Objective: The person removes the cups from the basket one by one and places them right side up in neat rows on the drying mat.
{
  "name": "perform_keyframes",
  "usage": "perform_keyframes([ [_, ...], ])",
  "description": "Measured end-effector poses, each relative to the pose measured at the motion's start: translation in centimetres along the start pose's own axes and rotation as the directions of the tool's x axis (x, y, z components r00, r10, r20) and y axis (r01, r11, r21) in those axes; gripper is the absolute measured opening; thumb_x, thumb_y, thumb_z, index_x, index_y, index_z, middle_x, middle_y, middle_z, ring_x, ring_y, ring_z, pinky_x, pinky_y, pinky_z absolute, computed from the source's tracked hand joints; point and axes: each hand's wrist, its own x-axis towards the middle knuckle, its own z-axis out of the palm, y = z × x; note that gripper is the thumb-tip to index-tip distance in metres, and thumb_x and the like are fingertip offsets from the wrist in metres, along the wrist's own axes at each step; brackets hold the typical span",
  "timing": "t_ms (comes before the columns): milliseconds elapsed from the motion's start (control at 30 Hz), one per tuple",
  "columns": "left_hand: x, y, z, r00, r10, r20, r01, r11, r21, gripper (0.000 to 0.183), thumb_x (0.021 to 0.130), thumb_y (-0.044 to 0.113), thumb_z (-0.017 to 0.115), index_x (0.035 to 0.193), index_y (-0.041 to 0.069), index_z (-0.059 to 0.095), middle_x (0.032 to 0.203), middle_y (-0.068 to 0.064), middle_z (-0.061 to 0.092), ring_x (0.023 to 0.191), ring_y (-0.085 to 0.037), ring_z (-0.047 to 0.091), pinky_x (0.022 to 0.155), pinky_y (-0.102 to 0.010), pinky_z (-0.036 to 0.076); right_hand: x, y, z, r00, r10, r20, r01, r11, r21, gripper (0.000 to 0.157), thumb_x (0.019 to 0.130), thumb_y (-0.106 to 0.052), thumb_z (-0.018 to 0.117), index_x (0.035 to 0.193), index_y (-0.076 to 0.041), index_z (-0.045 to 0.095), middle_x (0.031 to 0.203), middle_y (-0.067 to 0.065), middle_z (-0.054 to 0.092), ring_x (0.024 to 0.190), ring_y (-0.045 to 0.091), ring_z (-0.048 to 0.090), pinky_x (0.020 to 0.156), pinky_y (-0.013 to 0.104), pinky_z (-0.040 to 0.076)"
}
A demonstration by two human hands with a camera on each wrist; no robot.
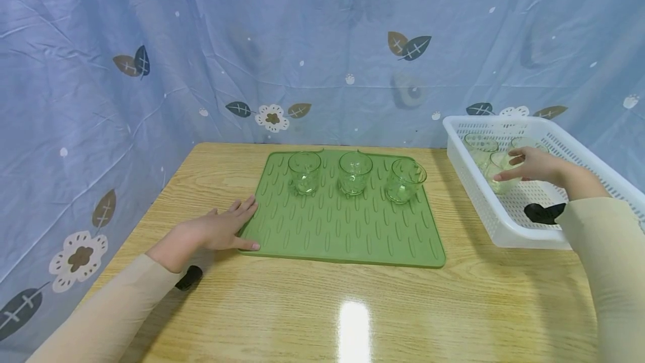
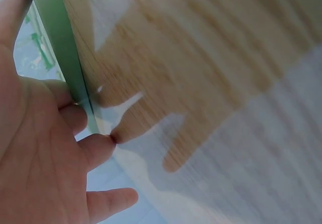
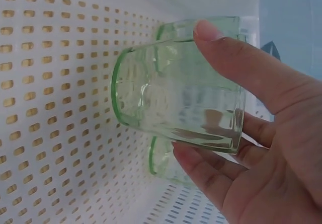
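Inside the white basket, my right hand (image 1: 543,167) grips a light green glass (image 3: 166,100), thumb on one side and fingers on the other. The right wrist view shows this glass apparently just off the perforated bottom, with parts of two more glasses (image 3: 163,158) behind it. My left hand (image 1: 221,229) rests at the left edge of a green drying mat (image 1: 327,234), fingers spread and fairly straight, touching it. Three similar glasses stand in a row on the mat's far half: a left one (image 1: 304,175), a middle one (image 1: 355,175) and a right one (image 1: 403,181).
The white perforated basket (image 1: 496,228) stands at the right end of the wooden table (image 1: 282,307). A blue patterned curtain (image 1: 332,60) hangs behind and along the left side. Black wrist-worn devices (image 1: 190,278) show at both forearms.
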Motion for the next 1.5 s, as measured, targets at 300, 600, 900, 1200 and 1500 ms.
perform_keyframes([
  [300, 0.2, -0.1, 0.1, 1.000, 0.000, 0.003, 0.000, 1.000, 0.012, 0.106, 0.096, 0.065, 0.059, 0.164, 0.000, 0.011, 0.170, -0.020, -0.003, 0.152, -0.049, 0.003, 0.111, -0.080, 0.006, -0.6, -0.7, -0.5, 0.998, -0.038, -0.047, 0.038, 0.999, 0.003, 0.095, 0.098, -0.027, 0.070, 0.148, 0.028, 0.010, 0.142, 0.051, 0.027, 0.122, 0.066, 0.041, 0.098, 0.072, 0.042],
  [600, 0.2, -0.2, 0.2, 1.000, 0.004, -0.005, -0.004, 1.000, 0.017, 0.106, 0.095, 0.066, 0.058, 0.163, -0.001, 0.012, 0.170, -0.021, -0.002, 0.152, -0.049, 0.004, 0.110, -0.080, 0.007, -1.2, -1.0, -1.2, 0.993, -0.055, -0.102, 0.056, 0.998, 0.012, 0.098, 0.097, -0.030, 0.073, 0.151, 0.024, 0.011, 0.143, 0.047, 0.030, 0.128, 0.066, 0.031, 0.100, 0.078, 0.032],
  [900, 0.2, -0.1, 0.2, 1.000, 0.005, -0.005, -0.005, 1.000, 0.016, 0.106, 0.095, 0.065, 0.058, 0.163, -0.001, 0.012, 0.170, -0.021, -0.003, 0.152, -0.049, 0.004, 0.110, -0.081, 0.006, -2.4, -1.6, -2.0, 0.986, -0.058, -0.158, 0.067, 0.997, 0.047, 0.099, 0.098, -0.030, 0.071, 0.154, 0.020, 0.007, 0.146, 0.046, 0.027, 0.130, 0.066, 0.028, 0.100, 0.080, 0.029],
  [1200, 0.2, -0.1, 0.2, 1.000, 0.003, -0.007, -0.003, 1.000, 0.016, 0.106, 0.095, 0.065, 0.058, 0.163, -0.001, 0.012, 0.170, -0.021, -0.002, 0.152, -0.049, 0.004, 0.110, -0.080, 0.005, -3.3, -2.2, -1.7, 0.968, -0.050, -0.245, 0.097, 0.978, 0.184, 0.095, 0.101, -0.033, 0.068, 0.160, 0.008, 0.006, 0.149, 0.045, 0.024, 0.131, 0.065, 0.029, 0.100, 0.078, 0.029],
  [1500, 0.1, 0.0, 0.2, 1.000, 0.000, -0.001, 0.000, 1.000, 0.009, 0.106, 0.095, 0.066, 0.058, 0.163, -0.001, 0.012, 0.170, -0.020, -0.003, 0.152, -0.048, 0.003, 0.111, -0.079, 0.006, -3.7, -3.0, -1.0, 0.915, -0.071, -0.398, 0.166, 0.964, 0.208, 0.084, 0.100, -0.030, 0.070, 0.166, -0.017, 0.020, 0.134, -0.001, 0.040, 0.107, -0.001, 0.047, 0.086, 0.026, 0.040],
])
